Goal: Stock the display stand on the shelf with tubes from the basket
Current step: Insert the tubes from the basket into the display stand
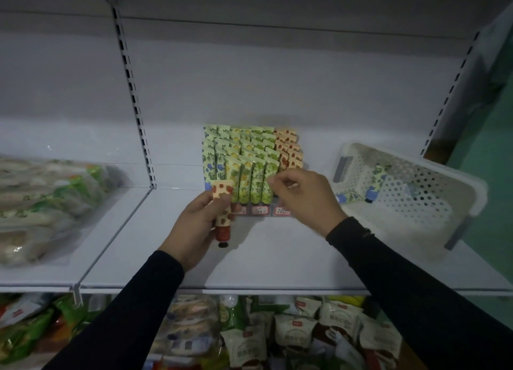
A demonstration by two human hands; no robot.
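Note:
The display stand (261,210) sits at the middle of the white shelf, packed with rows of upright green, yellow and red patterned tubes (256,180). My left hand (191,225) grips a strawberry-patterned tube (222,203) with a red cap, held upright just in front of the stand's left side. My right hand (305,197) is at the stand's front right corner, fingers curled and pinching a small orange-red tube (293,186) that is mostly hidden by the hand. To the right, the white perforated basket (433,203) lies tilted, with blue-flowered tubes (374,183) inside.
Bagged goods in clear plastic (50,203) fill the left shelf section. A slotted upright (136,105) divides the shelf bays. Below the shelf edge (249,289) lie many snack packets (291,330). Bare shelf surface lies between the stand and the front edge.

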